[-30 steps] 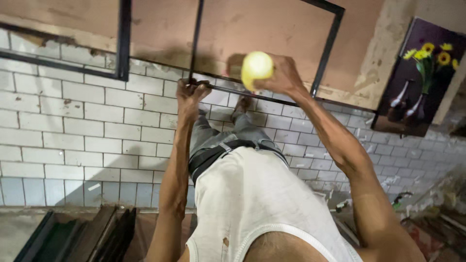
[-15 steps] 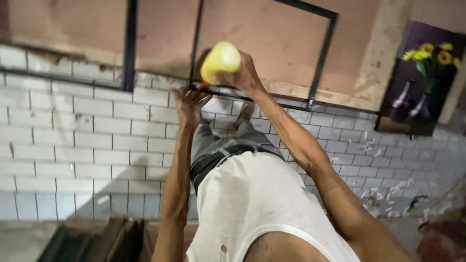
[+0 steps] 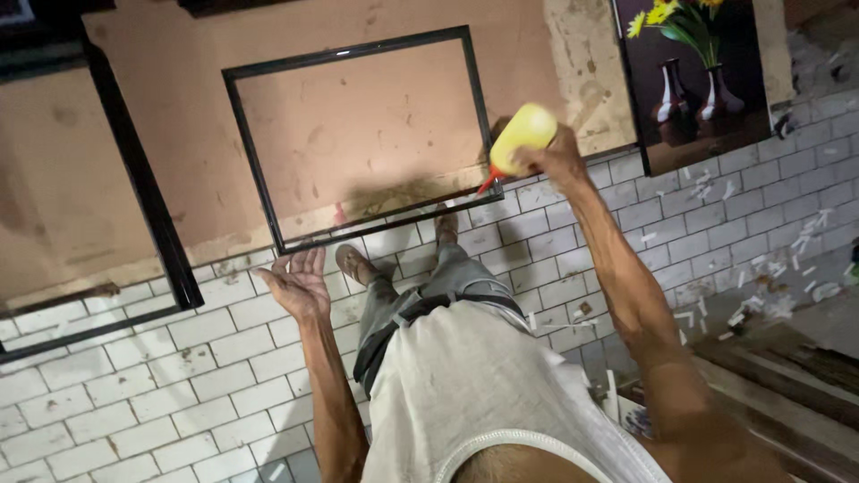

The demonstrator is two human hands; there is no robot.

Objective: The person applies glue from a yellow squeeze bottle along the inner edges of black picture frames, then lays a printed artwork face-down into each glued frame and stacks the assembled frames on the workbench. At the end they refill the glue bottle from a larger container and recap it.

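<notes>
My right hand [image 3: 559, 154] grips a yellow squeeze bottle [image 3: 521, 137] with a red nozzle. The nozzle points down at the lower right corner of a black rectangular frame [image 3: 253, 168] that lies on a brown board [image 3: 358, 125]. My left hand [image 3: 297, 281] is open, palm up, fingers spread, resting at the lower left corner of that frame. My legs and bare feet show between the arms, standing on the white tiled floor [image 3: 134, 385].
A second black frame [image 3: 152, 224] lies on the board to the left. A picture of yellow flowers in vases [image 3: 698, 72] lies at the top right. White scraps [image 3: 761, 286] litter the tiles at right, beside wooden planks [image 3: 778, 376].
My right hand carried the yellow bottle from the frame's lower middle to its lower right corner. My left hand moved left and opened at the lower left corner.
</notes>
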